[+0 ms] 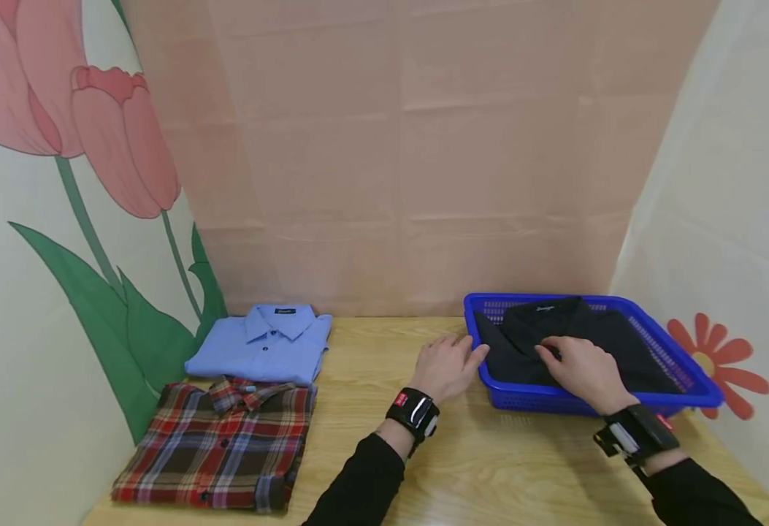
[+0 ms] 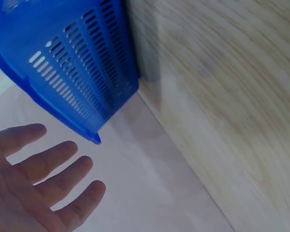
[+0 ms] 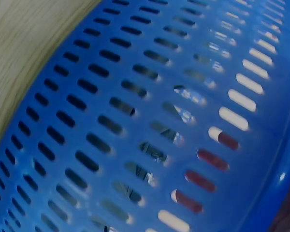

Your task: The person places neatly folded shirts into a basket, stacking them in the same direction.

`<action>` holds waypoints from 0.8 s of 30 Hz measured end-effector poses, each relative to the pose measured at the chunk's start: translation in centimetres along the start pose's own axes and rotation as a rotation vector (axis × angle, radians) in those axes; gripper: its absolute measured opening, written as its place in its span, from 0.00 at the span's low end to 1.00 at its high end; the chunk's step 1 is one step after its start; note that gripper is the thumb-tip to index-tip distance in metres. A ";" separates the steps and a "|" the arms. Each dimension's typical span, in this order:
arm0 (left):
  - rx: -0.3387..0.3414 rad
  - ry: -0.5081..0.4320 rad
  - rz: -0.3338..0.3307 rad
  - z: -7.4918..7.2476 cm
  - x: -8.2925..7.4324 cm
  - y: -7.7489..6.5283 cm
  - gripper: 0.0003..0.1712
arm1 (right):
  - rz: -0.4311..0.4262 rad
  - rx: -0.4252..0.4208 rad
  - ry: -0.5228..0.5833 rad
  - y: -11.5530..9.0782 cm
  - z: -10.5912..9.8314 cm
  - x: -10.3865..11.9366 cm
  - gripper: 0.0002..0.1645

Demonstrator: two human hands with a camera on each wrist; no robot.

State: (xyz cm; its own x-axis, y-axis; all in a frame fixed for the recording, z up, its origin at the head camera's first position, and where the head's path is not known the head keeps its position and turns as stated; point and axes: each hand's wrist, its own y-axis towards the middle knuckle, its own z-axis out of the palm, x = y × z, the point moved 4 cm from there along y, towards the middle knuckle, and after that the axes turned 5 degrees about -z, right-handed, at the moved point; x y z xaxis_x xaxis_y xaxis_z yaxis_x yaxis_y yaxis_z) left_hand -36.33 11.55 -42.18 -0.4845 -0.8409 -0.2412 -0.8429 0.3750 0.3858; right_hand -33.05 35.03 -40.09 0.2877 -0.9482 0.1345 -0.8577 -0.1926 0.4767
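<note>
Black shirt (image 1: 568, 320) lies inside blue basket (image 1: 529, 399)

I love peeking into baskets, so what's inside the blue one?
A dark collared garment lies in the blue basket, partly hidden by the right hand. What lies beneath the garment is covered, so I can't tell if there's anything more.

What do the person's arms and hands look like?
The left hand and right hand are bare, without gloves. Long black cloth sleeves end before the wrists. The left wrist wears a glossy black band with a red patch; the right, a boxy black band with a pale panel.
</note>
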 end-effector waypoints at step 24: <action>-0.079 -0.035 -0.077 -4.2 5.8 -4.6 0.33 | -0.033 -0.079 0.037 0.7 0.9 2.9 0.16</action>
State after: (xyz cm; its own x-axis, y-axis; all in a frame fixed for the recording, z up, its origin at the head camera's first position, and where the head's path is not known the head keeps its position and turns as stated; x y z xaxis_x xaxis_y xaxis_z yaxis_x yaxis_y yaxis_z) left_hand -34.26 3.25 -41.60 -0.4278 -0.8514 -0.3036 -0.8577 0.2763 0.4337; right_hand -33.22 31.88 -40.10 0.3317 -0.9316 0.1489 -0.8118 -0.2014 0.5481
